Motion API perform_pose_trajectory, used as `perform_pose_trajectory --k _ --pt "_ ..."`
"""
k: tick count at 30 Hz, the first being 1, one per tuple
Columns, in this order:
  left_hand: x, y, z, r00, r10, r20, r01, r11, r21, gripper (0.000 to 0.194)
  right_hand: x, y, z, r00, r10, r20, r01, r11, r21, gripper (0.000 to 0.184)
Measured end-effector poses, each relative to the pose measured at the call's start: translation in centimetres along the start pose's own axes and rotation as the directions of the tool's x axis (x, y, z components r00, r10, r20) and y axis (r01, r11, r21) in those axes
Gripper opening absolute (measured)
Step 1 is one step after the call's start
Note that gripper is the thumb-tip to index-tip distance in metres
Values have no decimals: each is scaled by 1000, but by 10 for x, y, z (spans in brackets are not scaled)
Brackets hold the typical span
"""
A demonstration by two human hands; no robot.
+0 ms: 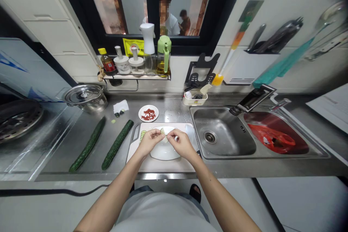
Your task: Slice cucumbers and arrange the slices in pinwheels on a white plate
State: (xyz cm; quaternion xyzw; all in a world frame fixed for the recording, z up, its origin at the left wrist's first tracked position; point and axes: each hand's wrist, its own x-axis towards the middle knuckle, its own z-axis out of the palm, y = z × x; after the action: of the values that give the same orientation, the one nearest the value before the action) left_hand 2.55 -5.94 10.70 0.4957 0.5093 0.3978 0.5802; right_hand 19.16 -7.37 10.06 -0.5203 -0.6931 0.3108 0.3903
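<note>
Above a white plate [165,154], my left hand [150,141] pinches a thin, pale cucumber slice [162,131] between thumb and fingers. My right hand [181,144] is closed in a pinch close beside it, fingertips almost meeting the left ones; whatever lies between them is too small to make out. Under the plate is a light cutting board [152,167] with a grey handle. More cucumber slices [142,136] lie on the board, partly behind my left hand. A knife blade [190,130] shows at the board's right side, partly covered by my right hand and arm.
Two whole cucumbers [88,148] [117,145] lie left of the board. Behind it stands a small plate of red pieces [148,114]. A lidded pot [86,98] is back left, a double sink [225,132] right, a bottle shelf [138,77] under the window.
</note>
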Motion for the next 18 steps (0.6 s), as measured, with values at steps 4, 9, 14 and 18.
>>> perform_pose_trajectory --k 4,9,14,18 --pt "6 -8 -1 995 74 72 -74 997 4 32 3 11 1 996 73 46 -77 993 92 14" --pt "19 -24 -4 993 99 63 -105 991 87 28 11 29 7 982 145 120 -158 981 112 15" --pt "39 -47 -5 999 51 6 -51 977 205 25 20 56 20 960 249 124 -246 968 -44 14" --pt "57 -70 -2 999 18 -29 -9 958 286 20 28 73 30 929 349 124 -317 922 -221 14"
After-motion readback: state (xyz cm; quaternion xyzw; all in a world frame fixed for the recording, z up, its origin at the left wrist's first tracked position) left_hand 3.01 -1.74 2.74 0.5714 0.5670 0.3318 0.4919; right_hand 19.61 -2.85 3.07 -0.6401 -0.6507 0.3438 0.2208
